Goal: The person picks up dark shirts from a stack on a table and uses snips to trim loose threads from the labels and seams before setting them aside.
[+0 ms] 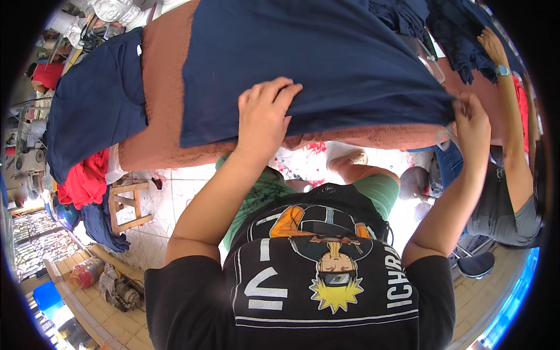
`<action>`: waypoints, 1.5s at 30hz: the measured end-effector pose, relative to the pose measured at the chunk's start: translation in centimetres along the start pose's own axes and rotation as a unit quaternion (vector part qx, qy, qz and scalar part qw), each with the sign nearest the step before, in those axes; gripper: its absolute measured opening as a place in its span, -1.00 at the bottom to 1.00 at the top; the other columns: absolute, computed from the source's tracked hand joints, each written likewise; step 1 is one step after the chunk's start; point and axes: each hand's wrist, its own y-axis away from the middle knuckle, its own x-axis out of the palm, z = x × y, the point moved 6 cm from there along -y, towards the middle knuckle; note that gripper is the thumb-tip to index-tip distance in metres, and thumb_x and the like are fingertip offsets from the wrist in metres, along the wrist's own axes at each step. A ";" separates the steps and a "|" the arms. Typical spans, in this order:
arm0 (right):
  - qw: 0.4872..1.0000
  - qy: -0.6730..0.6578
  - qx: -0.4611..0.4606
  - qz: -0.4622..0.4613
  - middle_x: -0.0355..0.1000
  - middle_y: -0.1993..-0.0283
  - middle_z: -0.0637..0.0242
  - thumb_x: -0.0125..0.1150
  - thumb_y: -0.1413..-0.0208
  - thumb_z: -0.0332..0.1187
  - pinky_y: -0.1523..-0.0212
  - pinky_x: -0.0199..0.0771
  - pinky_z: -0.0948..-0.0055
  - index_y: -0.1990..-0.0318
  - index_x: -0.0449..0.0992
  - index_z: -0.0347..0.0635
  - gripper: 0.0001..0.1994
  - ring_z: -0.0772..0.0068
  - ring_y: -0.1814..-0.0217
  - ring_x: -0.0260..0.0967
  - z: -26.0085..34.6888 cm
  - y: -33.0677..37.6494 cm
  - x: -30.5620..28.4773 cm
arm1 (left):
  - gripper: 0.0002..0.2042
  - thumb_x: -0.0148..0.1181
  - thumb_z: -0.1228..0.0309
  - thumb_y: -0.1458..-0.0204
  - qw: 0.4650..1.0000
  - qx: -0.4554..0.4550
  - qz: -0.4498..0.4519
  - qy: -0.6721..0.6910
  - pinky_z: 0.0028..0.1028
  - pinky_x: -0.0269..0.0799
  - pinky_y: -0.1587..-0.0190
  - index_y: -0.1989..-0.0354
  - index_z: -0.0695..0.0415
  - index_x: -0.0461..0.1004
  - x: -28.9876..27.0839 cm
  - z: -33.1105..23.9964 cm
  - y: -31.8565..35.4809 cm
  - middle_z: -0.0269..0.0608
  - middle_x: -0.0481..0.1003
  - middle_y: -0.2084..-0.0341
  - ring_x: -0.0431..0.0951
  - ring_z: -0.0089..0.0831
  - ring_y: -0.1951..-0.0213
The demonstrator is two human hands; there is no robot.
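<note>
A large navy blue cloth [315, 58] lies spread over a brown table [163, 76]. My left hand [263, 116] rests flat on the cloth's near edge, fingers pressed together on the fabric. Over at the right, my right hand [472, 125] pinches the cloth's near right corner. Both my forearms reach up from my black printed shirt.
Another navy garment [93, 105] hangs over the table's left end above red cloth [84, 178] and a small wooden stool [125, 207]. A seated person's arm with a wristwatch [506, 87] reaches onto the table at the right, beside more dark cloth [461, 41].
</note>
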 end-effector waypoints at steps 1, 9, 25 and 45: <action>0.987 0.148 0.017 0.058 0.53 0.36 0.08 0.21 -0.08 -0.41 0.25 0.44 0.39 0.20 0.51 -0.29 -0.83 0.36 0.31 0.53 -1.4 -0.1 -0.5 | -0.56 0.34 0.54 0.30 0.999 0.008 -0.005 0.041 -0.30 0.31 -0.01 0.10 0.02 0.56 0.4 0.0 -0.1 -0.41 0.50 0.13 0.48 -0.30 0.07; 0.942 -0.067 -0.292 0.151 0.53 0.25 0.16 0.44 0.16 -0.37 0.21 0.52 0.22 0.07 0.51 -0.05 -0.59 0.01 0.21 0.52 12.1 7.0 12.6 | -0.59 0.32 0.56 0.30 0.989 -0.006 -0.055 0.135 -0.29 0.28 -0.04 0.15 -0.01 0.57 -0.6 -2.3 -0.9 -0.38 0.50 0.15 0.47 -0.29 0.07; 0.934 0.100 -0.258 0.226 0.55 0.39 0.16 0.37 0.01 -0.32 0.25 0.45 0.19 0.23 0.57 -0.17 -0.79 0.05 0.31 0.51 2.5 -3.8 10.1 | -0.76 0.35 0.37 0.11 0.993 -0.003 -0.021 0.120 -0.31 0.35 0.02 0.25 0.13 0.57 -4.2 3.9 3.5 -0.23 0.54 0.22 0.52 -0.22 0.16; 0.931 -0.196 -0.174 0.255 0.51 0.24 0.12 0.32 -0.03 -0.34 0.15 0.47 0.28 0.08 0.49 -0.15 -0.70 0.11 0.20 0.50 10.2 3.3 17.5 | -0.88 0.29 0.43 -0.01 0.856 -0.107 0.281 0.420 -0.42 0.40 0.08 0.42 0.24 0.60 -3.1 3.3 0.3 -0.19 0.59 0.27 0.53 -0.40 0.20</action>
